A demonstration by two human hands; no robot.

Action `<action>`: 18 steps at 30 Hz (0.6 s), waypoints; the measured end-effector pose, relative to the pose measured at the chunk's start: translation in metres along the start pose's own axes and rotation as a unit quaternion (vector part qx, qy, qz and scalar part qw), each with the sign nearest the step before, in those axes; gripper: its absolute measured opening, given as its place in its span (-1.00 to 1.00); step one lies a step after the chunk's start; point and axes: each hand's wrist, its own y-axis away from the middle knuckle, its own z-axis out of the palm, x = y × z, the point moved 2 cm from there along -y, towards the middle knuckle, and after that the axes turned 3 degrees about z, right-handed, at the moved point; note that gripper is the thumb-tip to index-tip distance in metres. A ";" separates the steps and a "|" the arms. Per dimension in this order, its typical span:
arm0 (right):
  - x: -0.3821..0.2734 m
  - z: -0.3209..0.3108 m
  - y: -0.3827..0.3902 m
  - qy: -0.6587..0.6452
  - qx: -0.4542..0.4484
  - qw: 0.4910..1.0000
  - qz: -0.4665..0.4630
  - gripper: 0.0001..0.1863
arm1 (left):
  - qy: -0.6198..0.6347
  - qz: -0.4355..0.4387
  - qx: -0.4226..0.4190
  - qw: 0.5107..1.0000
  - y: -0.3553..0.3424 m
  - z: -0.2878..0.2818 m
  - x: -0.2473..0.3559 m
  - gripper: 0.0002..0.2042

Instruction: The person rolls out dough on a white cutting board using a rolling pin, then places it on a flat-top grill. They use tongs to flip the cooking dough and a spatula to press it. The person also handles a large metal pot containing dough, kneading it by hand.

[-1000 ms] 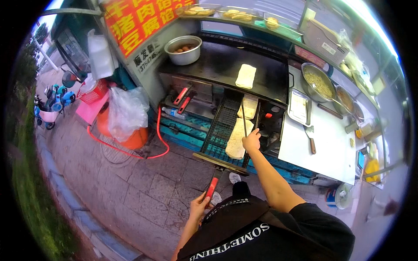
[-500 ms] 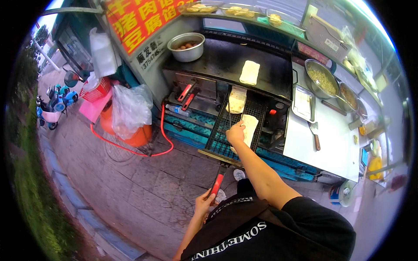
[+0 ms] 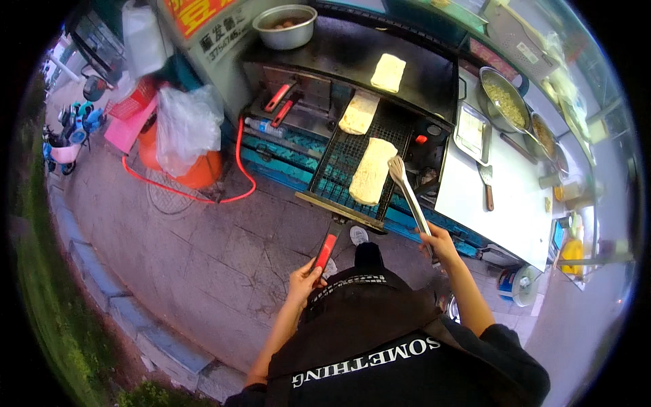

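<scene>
My left hand [image 3: 303, 278] is closed around the red handle [image 3: 327, 249] of a pulled-out wire grill rack [image 3: 324, 175]. Two flat rectangular flatbreads lie on that rack: the nearer flatbread [image 3: 371, 173] and, toward the griddle, the farther flatbread [image 3: 359, 113]. Metal tongs [image 3: 411, 198] are gripped in my right hand [image 3: 442, 245], to the right of the rack. Their tips come up to the right edge of the nearer flatbread; whether they touch it I cannot tell. A third, paler flatbread [image 3: 388, 73] rests on the black griddle [image 3: 339, 57] above.
A metal pot [image 3: 285, 30] stands on the griddle's left end. Two more red handles [image 3: 278, 98] stick out left of the rack. On the white counter [image 3: 468, 190] are a tray [image 3: 470, 134], a spatula [image 3: 487, 186] and a bowl of filling [image 3: 503, 102]. A red hose [image 3: 237, 159] crosses the pavement.
My right hand has drawn back from over the rack toward me and to the right, bringing the tongs along. My left hand keeps its hold on the handle. The view has tilted down.
</scene>
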 end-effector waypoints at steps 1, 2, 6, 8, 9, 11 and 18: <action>0.009 0.000 0.012 -0.014 -0.013 1.000 0.022 -0.45 | -0.004 -0.005 0.001 1.000 0.000 0.000 0.000 -0.55; 0.011 0.002 0.023 -0.029 -0.027 0.998 0.042 -0.45 | -0.008 -0.007 0.005 1.000 -0.001 -0.002 0.000 -0.55; 0.011 0.008 0.037 -0.066 -0.074 0.993 0.067 -0.47 | -0.006 -0.004 -0.002 1.000 0.001 -0.003 -0.002 -0.54; 0.019 0.007 0.025 -0.105 -0.101 0.988 0.057 -0.49 | -0.003 -0.006 0.001 1.000 0.000 -0.001 -0.001 -0.54; 0.024 0.007 0.015 -0.114 -0.114 0.986 0.051 -0.49 | -0.002 -0.007 0.004 1.000 0.000 -0.001 -0.002 -0.54; 0.034 0.006 -0.011 -0.132 -0.138 0.981 0.037 -0.50 | -0.003 -0.002 0.007 1.000 -0.001 -0.001 -0.002 -0.54; 0.015 0.013 -0.036 -0.174 -0.124 0.977 0.024 -0.46 | -0.001 0.026 0.030 0.999 -0.002 -0.009 -0.014 -0.58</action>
